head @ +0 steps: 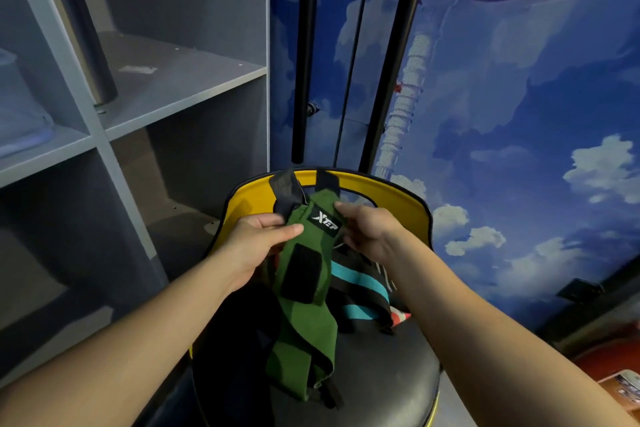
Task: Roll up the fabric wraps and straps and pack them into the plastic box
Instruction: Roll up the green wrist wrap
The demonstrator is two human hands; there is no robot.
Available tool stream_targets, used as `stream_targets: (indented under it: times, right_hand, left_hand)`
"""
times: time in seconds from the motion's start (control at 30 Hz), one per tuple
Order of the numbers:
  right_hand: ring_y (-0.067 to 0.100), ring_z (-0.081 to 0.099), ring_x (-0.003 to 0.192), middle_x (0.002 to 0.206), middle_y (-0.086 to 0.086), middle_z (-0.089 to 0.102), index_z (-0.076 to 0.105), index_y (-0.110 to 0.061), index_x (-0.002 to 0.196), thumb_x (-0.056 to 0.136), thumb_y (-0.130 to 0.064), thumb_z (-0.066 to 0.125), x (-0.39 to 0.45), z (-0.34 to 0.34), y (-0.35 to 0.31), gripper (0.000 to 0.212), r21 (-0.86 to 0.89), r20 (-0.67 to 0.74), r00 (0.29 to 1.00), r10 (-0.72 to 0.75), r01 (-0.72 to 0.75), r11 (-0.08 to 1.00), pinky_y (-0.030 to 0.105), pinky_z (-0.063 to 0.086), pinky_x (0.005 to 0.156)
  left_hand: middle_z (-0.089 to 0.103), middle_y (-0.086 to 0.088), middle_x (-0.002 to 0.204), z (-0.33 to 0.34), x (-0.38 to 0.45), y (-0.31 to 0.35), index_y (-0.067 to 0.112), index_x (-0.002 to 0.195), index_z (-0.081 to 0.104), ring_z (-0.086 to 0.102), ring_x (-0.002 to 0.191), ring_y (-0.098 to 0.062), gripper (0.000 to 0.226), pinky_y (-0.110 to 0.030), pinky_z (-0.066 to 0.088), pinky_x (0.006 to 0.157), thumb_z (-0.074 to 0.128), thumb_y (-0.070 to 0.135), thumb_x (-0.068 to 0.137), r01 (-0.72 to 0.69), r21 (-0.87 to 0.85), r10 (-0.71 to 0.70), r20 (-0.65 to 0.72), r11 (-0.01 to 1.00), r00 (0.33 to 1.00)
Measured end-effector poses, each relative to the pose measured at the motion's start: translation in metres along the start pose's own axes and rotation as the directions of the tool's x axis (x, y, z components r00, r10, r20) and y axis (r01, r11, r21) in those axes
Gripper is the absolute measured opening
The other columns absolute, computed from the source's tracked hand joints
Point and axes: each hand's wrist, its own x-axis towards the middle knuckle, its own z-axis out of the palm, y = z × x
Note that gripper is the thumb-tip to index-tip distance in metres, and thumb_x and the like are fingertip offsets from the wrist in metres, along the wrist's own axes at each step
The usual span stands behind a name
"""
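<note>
Up front, both bare forearms reach in from the lower corners and meet over a round black padded stool seat with a yellow curved backrest (398,194). At about ten o'clock from the seat's middle, the left hand (258,239) is turned palm inward, its thumb laid across the face of a long green fabric wrap with black hook-and-loop patches and a black logo label (304,308), pinching the wrap's left edge against fingers that are hidden behind the cloth. At about one o'clock, the right hand (369,229) faces it, fingertips curled onto the wrap's right edge just beside the label; how its thumb lies cannot be made out. Between the two hands the wrap is held up by its top, where two black tab ends stick up toward twelve o'clock in front of the backrest, and the rest hangs down in loose folds to six o'clock, its lower end draped over the seat's front. Under and behind it, at three o'clock, lies a black strap with turquoise stripes (360,298), partly covered, and a small red-and-white piece (401,319) peeks out beside it, too hidden to identify. At nine o'clock stands a grey open shelf unit (180,87); at two o'clock a wall with a blue sky-and-cloud print (536,114).
</note>
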Motion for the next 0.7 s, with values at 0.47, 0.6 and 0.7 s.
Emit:
stream_targets:
  times: [0.47,0.6,0.7]
  right_hand:
    - [0.018,0.073,0.082,0.097,0.011,0.077,0.076,-0.007,0.100,0.094,-0.002,0.064,-0.045,-0.026,-0.015,0.014,0.189,0.110,0.904,-0.413,0.389,0.902,0.023,0.057,0.067]
    - [0.022,0.073,0.079,0.094,0.013,0.077,0.077,-0.008,0.096,0.093,-0.002,0.067,-0.056,-0.023,-0.017,0.012,0.194,0.056,0.902,-0.427,0.410,0.891,0.027,0.058,0.063]
    - [0.016,0.073,0.071,0.088,0.010,0.077,0.074,-0.003,0.103,0.093,-0.001,0.066,-0.062,-0.021,-0.017,0.013,0.166,0.052,0.883,-0.467,0.454,0.875,0.022,0.055,0.056]
  left_hand:
    - [0.074,0.000,0.089,-0.008,-0.002,0.040,0.020,0.093,0.068,0.065,0.086,-0.021,0.011,-0.031,0.049,0.082,0.078,0.017,0.087,0.011,-0.101,-0.025,-0.130,0.995,0.991]
    - [0.075,-0.008,0.108,-0.006,0.000,0.044,0.019,0.105,0.070,0.069,0.102,-0.028,0.028,-0.036,0.053,0.088,0.084,0.023,0.081,-0.040,-0.111,0.015,-0.219,0.993,0.976]
    - [0.074,-0.008,0.113,-0.005,-0.001,0.053,0.023,0.106,0.071,0.068,0.110,-0.029,0.029,-0.044,0.052,0.100,0.085,0.024,0.080,-0.115,-0.030,0.104,-0.249,0.993,0.963]
